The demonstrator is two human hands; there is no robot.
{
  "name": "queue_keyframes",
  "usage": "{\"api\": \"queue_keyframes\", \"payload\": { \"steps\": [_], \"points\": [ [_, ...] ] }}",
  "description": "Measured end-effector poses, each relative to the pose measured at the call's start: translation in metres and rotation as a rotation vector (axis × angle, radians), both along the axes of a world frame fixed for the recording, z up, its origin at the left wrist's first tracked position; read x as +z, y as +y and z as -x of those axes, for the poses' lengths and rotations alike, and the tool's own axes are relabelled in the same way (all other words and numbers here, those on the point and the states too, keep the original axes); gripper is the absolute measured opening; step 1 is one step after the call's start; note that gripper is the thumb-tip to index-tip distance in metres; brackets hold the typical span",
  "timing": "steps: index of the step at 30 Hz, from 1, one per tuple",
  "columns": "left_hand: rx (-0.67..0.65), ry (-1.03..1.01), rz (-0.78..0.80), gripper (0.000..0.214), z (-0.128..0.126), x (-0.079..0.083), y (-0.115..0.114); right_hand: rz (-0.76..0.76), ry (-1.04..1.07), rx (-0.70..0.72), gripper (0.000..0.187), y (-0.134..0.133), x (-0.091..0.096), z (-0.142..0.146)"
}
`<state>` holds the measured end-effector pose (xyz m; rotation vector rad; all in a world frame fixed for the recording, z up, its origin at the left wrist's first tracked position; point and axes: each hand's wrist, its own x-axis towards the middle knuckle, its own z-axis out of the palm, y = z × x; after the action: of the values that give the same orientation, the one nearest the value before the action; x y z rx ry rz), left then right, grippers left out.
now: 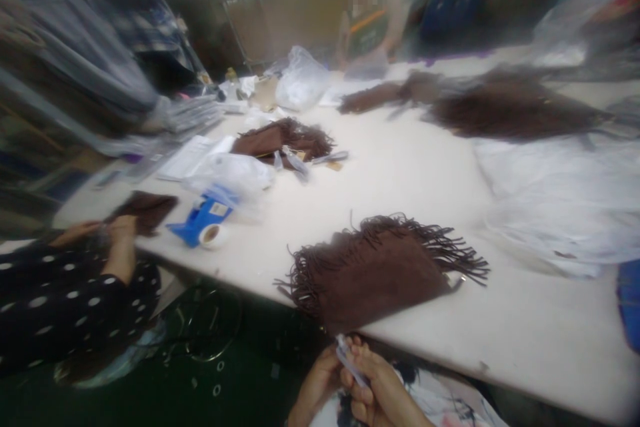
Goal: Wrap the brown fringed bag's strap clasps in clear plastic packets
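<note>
Just off the table's near edge, my left hand [321, 377] and my right hand [374, 373] are close together with curled fingers. Between them is a narrow, pale, clear-plastic-like strip [352, 361]; blur hides exactly what it is. My right hand's fingers close around it, while my left hand's fingertips pinch near its upper end. Right above my hands, a dark brown fringed bag [380, 277] lies flat on the white table [505, 320]. Its fringe spreads along the far and side edges, and a small metal fitting shows at its right corner.
At left, a person in a polka-dot sleeve [65, 293] handles a brown piece [147, 212]. Near it stands a blue tape dispenser [210, 213]. More brown fringed goods [280, 140], plastic bags [303, 77] and a white sheet pile [565, 200] lie farther off. Another person stands across the table.
</note>
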<state>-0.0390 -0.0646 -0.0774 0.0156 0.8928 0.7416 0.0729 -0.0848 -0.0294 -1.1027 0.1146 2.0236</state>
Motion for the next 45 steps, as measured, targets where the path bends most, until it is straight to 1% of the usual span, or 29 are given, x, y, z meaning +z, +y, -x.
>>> {"api": "queue_keyframes", "payload": {
  "steps": [2, 4, 8, 11, 16, 18, 21, 23, 25, 27, 31, 35, 38, 41, 45],
  "points": [
    [-0.051, -0.026, -0.056, 0.026, 0.002, -0.004, 0.0, 0.0, -0.009, 0.005, 0.056, 0.0, 0.001, -0.001],
    [-0.081, -0.038, -0.074, 0.028, 0.003, -0.007, 0.0, 0.0, -0.02, 0.017, 0.054, -0.001, 0.002, -0.001],
    [-0.052, -0.009, -0.088, 0.016, 0.002, -0.005, -0.001, -0.009, -0.035, 0.031, 0.047, -0.001, 0.001, -0.001],
    [-0.053, -0.008, -0.087, 0.01, 0.002, 0.001, 0.002, 0.003, -0.027, 0.039, 0.047, 0.002, 0.002, -0.002],
    [-0.048, -0.05, -0.124, 0.009, 0.003, 0.017, 0.009, -0.005, 0.015, 0.006, 0.045, 0.003, 0.002, -0.004],
    [-0.054, -0.064, -0.131, 0.01, 0.004, 0.02, 0.01, 0.004, 0.047, -0.013, 0.043, 0.002, 0.001, -0.004],
    [-0.052, -0.101, -0.141, 0.014, 0.007, 0.018, 0.008, 0.017, 0.115, -0.051, 0.043, 0.002, 0.001, -0.006],
    [-0.048, -0.166, -0.148, 0.015, 0.01, 0.014, 0.005, 0.023, 0.169, -0.072, 0.043, 0.002, 0.0, -0.008],
    [-0.044, -0.219, -0.148, 0.022, 0.011, 0.01, 0.003, 0.035, 0.222, -0.088, 0.042, 0.003, 0.0, -0.009],
    [-0.044, -0.21, -0.157, 0.027, 0.011, 0.01, 0.003, 0.039, 0.243, -0.092, 0.043, 0.004, 0.0, -0.01],
    [-0.064, -0.082, -0.157, 0.024, 0.004, 0.014, 0.006, 0.019, 0.211, -0.048, 0.047, 0.006, -0.006, -0.01],
    [-0.022, -0.039, -0.098, 0.029, -0.001, 0.019, 0.011, -0.078, 0.17, -0.016, 0.048, 0.005, -0.018, -0.01],
    [-0.014, -0.017, -0.072, 0.028, -0.003, 0.021, 0.014, -0.146, 0.136, 0.008, 0.049, 0.003, -0.029, -0.008],
    [-0.001, -0.019, -0.049, 0.021, -0.005, 0.023, 0.017, -0.215, 0.077, 0.044, 0.054, 0.002, -0.035, -0.004],
    [0.056, -0.095, -0.05, 0.014, -0.011, 0.026, 0.02, -0.214, -0.034, 0.065, 0.057, -0.001, -0.038, 0.002]
  ]
}}
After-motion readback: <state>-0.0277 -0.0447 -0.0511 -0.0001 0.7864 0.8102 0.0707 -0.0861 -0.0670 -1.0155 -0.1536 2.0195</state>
